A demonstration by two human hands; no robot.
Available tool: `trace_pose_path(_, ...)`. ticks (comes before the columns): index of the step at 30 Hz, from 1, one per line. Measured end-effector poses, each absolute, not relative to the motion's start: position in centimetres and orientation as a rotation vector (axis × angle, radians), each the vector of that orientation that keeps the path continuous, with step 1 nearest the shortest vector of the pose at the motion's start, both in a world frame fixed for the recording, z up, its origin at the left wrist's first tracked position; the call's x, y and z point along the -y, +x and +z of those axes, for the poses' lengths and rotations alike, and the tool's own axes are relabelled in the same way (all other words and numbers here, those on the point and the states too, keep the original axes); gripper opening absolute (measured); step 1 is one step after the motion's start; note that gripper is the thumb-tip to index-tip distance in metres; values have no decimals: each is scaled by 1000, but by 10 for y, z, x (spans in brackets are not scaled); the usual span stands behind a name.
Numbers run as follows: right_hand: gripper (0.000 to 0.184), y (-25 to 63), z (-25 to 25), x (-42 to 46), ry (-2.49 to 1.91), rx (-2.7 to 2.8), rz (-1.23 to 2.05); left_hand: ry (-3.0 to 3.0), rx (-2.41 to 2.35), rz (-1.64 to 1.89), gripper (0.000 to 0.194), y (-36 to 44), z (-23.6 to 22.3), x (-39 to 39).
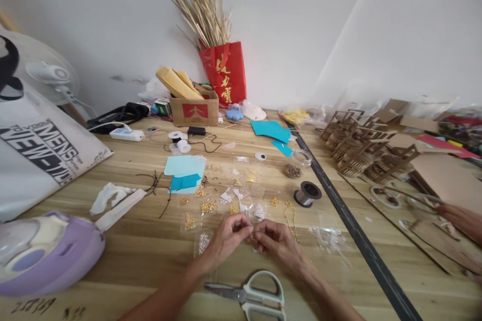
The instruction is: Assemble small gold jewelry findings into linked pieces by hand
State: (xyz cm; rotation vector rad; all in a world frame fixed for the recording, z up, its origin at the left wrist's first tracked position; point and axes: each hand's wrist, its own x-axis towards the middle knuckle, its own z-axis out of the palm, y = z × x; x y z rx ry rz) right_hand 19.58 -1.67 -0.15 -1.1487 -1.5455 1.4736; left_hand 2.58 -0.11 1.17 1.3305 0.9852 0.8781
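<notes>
My left hand (232,234) and my right hand (277,242) meet fingertip to fingertip over the table, each closed in a pinch. A small gold ring (253,236) shows at the right fingertips. Whatever the left fingertips pinch is too small to make out. Just beyond the hands lie small bags of white pieces (259,211) and gold findings (208,206). A gold chain (289,214) curves beside my right hand. Close to my left wrist is a bag of small rings (204,243). Scissors (246,293) with pale handles rest between my forearms.
A spool of grey wire (308,193) and a jar of beads (293,170) stand to the right. A dark strip (339,210) runs along the table. Another person's hand (461,220) works at far right near wooden baskets (357,148). At left sits a purple-and-white appliance (71,256).
</notes>
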Motion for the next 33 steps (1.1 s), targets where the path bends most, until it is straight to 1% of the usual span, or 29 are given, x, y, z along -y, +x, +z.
trace_pose_path(10, 31, 192, 9, 20, -1120, 1529, 1534, 1355, -1014, 900, 13, 24, 3, 7)
trace_pose_path(15, 28, 193, 13, 23, -1127, 1590, 1489, 1402, -1027, 906, 12, 24, -1, 10)
trace_pose_path(22, 23, 196, 15, 24, -1181, 1742, 1333, 1536, -1045, 971, 11, 26, -1, 17)
trace_pose_path(27, 20, 197, 12, 24, -1157, 1679, 1420, 1615, -1074, 999, 12, 26, -1, 19)
trace_pose_path(33, 22, 196, 13, 25, -1114, 1611, 1439, 1591, -1074, 994, 11, 24, -4, 18)
